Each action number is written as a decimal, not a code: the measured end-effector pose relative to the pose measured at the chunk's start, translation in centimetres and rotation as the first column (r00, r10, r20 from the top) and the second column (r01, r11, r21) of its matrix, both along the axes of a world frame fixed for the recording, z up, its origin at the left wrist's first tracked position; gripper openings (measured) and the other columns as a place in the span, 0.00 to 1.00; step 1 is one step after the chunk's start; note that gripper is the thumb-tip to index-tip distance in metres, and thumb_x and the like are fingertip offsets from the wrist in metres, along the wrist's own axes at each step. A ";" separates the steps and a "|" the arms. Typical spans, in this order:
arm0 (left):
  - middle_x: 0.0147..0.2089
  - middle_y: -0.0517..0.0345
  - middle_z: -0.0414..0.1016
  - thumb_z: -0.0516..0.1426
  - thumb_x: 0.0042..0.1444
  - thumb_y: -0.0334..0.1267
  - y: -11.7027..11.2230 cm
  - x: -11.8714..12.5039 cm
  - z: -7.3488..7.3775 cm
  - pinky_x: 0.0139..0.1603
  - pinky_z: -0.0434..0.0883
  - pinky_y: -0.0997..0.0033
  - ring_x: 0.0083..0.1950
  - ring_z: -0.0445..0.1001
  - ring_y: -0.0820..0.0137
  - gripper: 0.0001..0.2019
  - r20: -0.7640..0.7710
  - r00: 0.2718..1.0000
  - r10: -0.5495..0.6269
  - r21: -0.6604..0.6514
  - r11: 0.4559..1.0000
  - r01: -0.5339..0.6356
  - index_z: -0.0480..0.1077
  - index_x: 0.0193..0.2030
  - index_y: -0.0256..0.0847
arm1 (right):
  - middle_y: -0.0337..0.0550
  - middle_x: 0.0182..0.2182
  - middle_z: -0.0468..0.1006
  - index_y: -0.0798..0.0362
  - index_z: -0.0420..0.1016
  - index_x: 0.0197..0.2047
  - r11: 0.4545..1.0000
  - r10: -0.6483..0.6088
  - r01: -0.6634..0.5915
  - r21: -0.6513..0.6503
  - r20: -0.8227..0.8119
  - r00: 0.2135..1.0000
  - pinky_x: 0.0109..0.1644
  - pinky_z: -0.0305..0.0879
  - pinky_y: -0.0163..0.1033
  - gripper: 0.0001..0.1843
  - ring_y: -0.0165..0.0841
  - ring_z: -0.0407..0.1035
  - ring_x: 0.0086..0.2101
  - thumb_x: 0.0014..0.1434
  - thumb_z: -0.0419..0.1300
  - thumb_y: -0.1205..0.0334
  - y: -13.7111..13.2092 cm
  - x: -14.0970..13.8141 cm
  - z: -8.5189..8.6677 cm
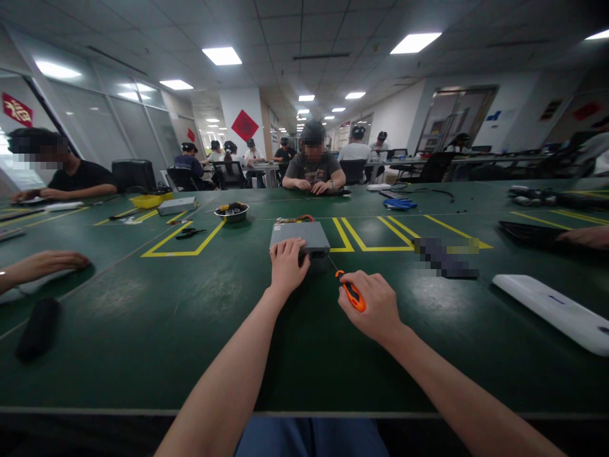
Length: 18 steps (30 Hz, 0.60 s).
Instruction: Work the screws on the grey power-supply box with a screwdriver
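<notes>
A grey metal computer power supply (309,236) sits on the green table in front of me, its coloured wires at the back and a dark socket on the near face. My left hand (288,263) grips its near left corner, fingers over the top and thumb at the front. In my right hand (373,301) is an orange and black screwdriver (353,293), the fist closed around its handle. The thin shaft points up and left to the near right corner of the power supply. Whether the tip touches a screw there is too small to tell.
Beyond my left hand stands a metal bowl (231,212) holding a yellow-handled tool, with black pliers (190,233) nearby. Blue gloves (399,204) lie farther back. At right are a white elongated case (552,311) and a dark blurred-out object (445,259). Co-workers' hands rest at both sides.
</notes>
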<state>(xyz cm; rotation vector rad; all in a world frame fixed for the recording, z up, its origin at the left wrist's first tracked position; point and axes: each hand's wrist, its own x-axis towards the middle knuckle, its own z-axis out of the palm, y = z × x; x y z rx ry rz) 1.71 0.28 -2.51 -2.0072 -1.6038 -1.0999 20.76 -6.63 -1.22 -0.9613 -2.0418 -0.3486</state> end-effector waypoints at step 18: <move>0.54 0.58 0.68 0.53 0.54 0.38 0.1 0.0 -0.1 0.58 0.52 0.59 0.56 0.61 0.63 0.14 0.000 1.000 0.000 0.015 1.000 0.000 0.64 0.48 0.46 | 0.42 0.28 0.72 0.56 0.69 0.35 1.000 -0.013 0.013 0.012 0.043 0.999 0.36 0.55 0.38 0.07 0.31 0.64 0.28 0.57 0.52 0.63 0.1 -0.2 -0.2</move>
